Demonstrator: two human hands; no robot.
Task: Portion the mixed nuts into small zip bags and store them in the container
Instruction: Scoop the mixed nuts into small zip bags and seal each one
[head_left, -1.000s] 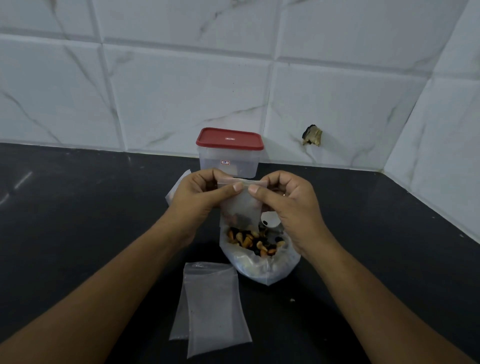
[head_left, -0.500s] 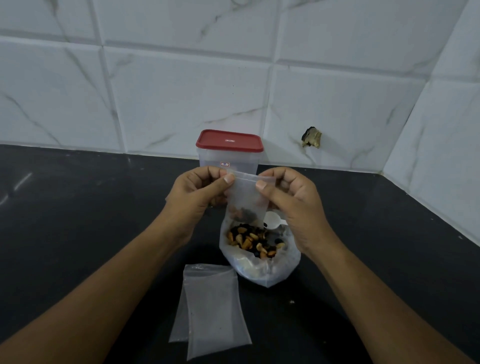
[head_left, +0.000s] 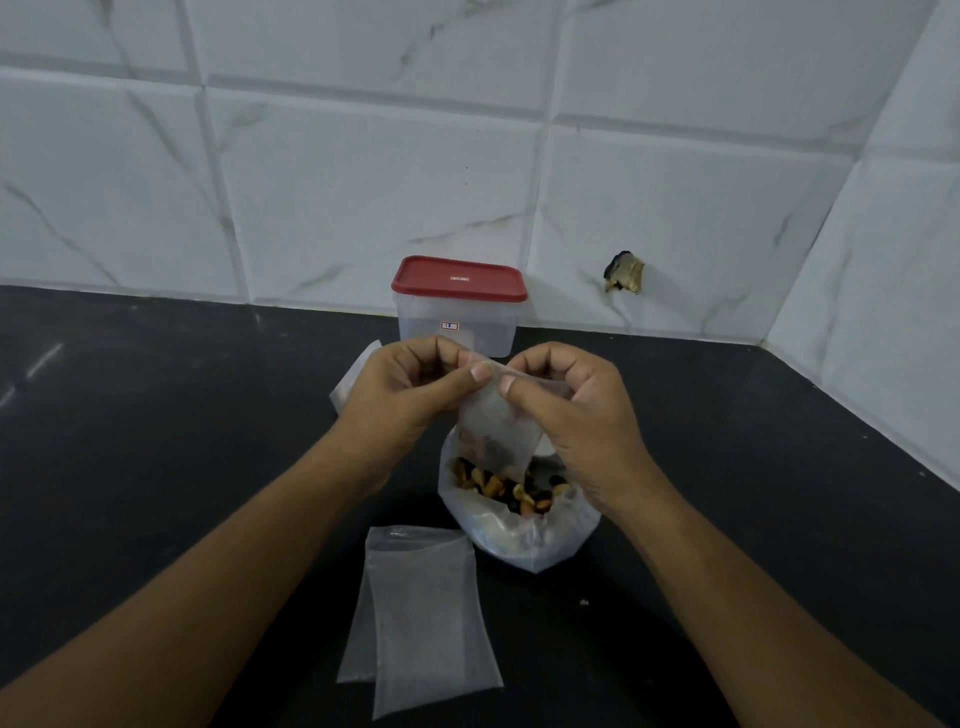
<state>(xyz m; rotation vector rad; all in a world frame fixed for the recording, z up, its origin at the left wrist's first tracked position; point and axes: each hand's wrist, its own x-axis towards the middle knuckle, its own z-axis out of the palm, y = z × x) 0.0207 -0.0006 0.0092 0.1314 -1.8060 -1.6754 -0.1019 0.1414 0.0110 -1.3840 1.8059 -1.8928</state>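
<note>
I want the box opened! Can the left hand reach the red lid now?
Probably not yet: the left hand is busy pinching the small zip bag with the right hand. Otherwise the way to the red lid looks free.

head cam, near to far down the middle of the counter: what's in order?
empty zip bags → bag of mixed nuts → container → tiled wall. Left out: the small zip bag pinched by the left hand and right hand, since it overlaps the nut bag.
</note>
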